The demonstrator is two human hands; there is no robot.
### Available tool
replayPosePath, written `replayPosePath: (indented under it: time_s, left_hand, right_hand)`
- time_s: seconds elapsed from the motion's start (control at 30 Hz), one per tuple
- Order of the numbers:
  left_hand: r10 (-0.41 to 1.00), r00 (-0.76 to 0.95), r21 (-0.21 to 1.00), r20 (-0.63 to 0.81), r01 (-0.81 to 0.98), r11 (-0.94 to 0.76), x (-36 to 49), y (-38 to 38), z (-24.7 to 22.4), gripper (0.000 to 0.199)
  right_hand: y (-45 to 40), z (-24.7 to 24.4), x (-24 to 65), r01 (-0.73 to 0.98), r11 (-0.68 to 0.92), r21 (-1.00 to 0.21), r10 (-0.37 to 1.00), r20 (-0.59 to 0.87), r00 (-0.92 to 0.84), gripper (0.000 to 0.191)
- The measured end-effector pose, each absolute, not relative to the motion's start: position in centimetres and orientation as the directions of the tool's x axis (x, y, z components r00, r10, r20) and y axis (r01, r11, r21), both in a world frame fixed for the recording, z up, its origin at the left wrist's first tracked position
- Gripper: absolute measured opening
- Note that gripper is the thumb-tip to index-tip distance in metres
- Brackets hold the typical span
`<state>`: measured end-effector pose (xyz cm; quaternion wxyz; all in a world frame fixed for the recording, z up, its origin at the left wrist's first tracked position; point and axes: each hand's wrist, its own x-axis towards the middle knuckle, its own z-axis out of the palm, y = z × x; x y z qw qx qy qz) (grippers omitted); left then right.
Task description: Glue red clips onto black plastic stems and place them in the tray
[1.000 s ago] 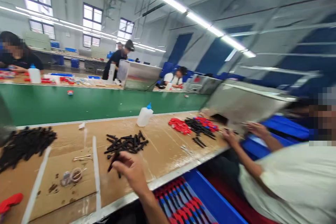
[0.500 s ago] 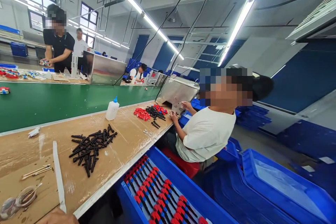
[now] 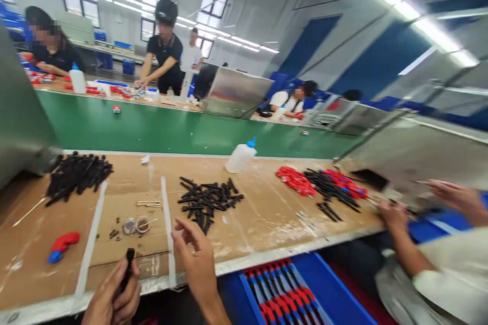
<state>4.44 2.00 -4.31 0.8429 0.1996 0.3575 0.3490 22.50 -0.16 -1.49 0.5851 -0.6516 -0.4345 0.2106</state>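
My left hand [image 3: 113, 294] is closed around a short black plastic rod [image 3: 128, 266], held upright at the table's front edge. My right hand [image 3: 198, 266] is raised to its right, fingers apart and loosely curved, with nothing visible in them. Just beyond it lies a loose pile of black rods [image 3: 209, 200]. Between the hands and the pile's left side, a cardboard sheet [image 3: 110, 251] bears two small round dishes [image 3: 142, 225] and several cotton swabs [image 3: 149, 204]. A red and blue curved piece [image 3: 63, 247] lies at the left.
Another black pile [image 3: 80, 177] is at the back left. A white bottle [image 3: 241, 157] with a blue cap stands behind the middle pile. A green belt [image 3: 171, 132] runs behind. At the right, a co-worker's hands [image 3: 396, 218] are near red and black parts. A blue crate [image 3: 324, 284] stands below the edge.
The view has swung left. Both my hands now show, the left with a black rod; before, only part of one hand was visible at the bottom edge.
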Motion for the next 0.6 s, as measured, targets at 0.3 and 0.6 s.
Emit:
replayPosePath:
  time_s: [0.3, 0.6]
  left_hand:
    - [0.774, 0.532, 0.595, -0.342, -0.514, 0.617, 4.7, 2.5, -3.6, 0.035]
    - [0.764, 0.559, 0.558, -0.324, -0.539, 0.631, 4.2, 3.2, -3.6, 0.030]
  right_hand:
    - [3.3, -4.0, 23.0, 0.496, -0.009, -0.868, 0.918, 0.190, 0.349, 0.028]
    - [4.8, -2.2, 21.5, 0.556, 0.103, -0.825, 0.943, 0.258, 0.208, 0.016]
